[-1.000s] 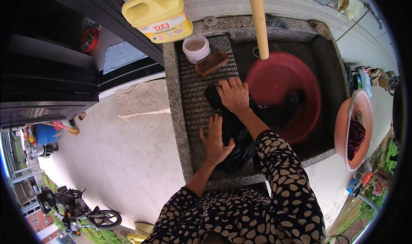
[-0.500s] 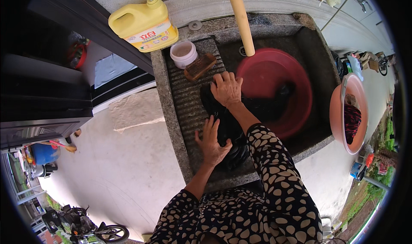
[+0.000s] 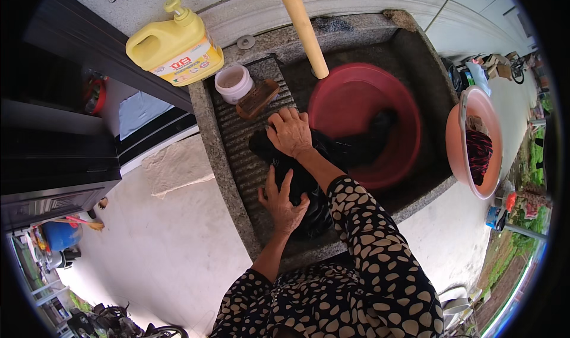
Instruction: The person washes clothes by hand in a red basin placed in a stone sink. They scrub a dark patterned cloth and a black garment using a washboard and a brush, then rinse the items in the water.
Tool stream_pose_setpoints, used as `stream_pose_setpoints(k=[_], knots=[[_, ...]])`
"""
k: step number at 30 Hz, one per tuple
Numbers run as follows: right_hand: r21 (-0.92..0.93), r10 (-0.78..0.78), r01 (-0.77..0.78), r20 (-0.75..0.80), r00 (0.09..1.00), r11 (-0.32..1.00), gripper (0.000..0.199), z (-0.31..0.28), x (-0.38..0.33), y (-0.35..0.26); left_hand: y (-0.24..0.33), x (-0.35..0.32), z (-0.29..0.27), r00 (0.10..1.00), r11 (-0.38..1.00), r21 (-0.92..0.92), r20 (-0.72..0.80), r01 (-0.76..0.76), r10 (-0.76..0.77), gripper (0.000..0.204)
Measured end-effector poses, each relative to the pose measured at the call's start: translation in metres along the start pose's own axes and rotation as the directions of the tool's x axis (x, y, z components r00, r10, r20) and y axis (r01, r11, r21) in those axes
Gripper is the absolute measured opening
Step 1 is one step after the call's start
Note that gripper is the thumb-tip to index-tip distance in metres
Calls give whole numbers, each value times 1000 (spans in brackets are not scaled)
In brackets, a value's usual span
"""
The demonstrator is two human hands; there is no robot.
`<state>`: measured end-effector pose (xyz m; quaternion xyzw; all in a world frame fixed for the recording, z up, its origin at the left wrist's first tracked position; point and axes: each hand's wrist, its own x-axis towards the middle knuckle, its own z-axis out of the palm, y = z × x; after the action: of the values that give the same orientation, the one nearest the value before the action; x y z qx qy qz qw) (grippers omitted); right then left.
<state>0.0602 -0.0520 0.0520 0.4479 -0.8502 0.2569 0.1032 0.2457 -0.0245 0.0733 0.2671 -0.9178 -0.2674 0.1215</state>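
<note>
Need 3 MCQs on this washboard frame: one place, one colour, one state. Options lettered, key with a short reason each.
1. Where does the small white round tub stand?
A. inside the basin
B. at the top of the ribbed stone washboard, beside the brown scrubbing brush
C. on the floor

2. What colour is the large round plastic basin in the stone sink?
A. red
B. blue
C. white

3. How do the hands meet the dark wet cloth?
A. both lifted clear
B. only one touches
C. left hand and right hand both press flat on it

Key: B, the tub sits by the brush on the board; A, the basin is plainly red; C, both palms lie on the cloth.
</note>
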Motion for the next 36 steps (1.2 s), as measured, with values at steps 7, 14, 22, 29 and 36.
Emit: stream_pose_setpoints(k=[7,14,22,29,36], knots=[[465,588,-475,-128,798,747,26,23,6,89,-7,0,-4,996,956,-291,-52,47,-65,38],[-332,576,-493,639,510,804,58,-58,-134,162,-6,-16,-37,989,945,-313,-83,91,-122,29],[375,304,-552,545,781,745,32,-83,-119,151,38,93,-59,970,981,61,173,-185,172,86],[831,-29,-555,556,831,36,30,-236,-16,100,-1,82,-3,898,903,258,369,-345,238,75],[662,-79,-373,430,900,-651,40,-234,20,24,-27,-4,-48,984,993,3,-131,-118,117,27]])
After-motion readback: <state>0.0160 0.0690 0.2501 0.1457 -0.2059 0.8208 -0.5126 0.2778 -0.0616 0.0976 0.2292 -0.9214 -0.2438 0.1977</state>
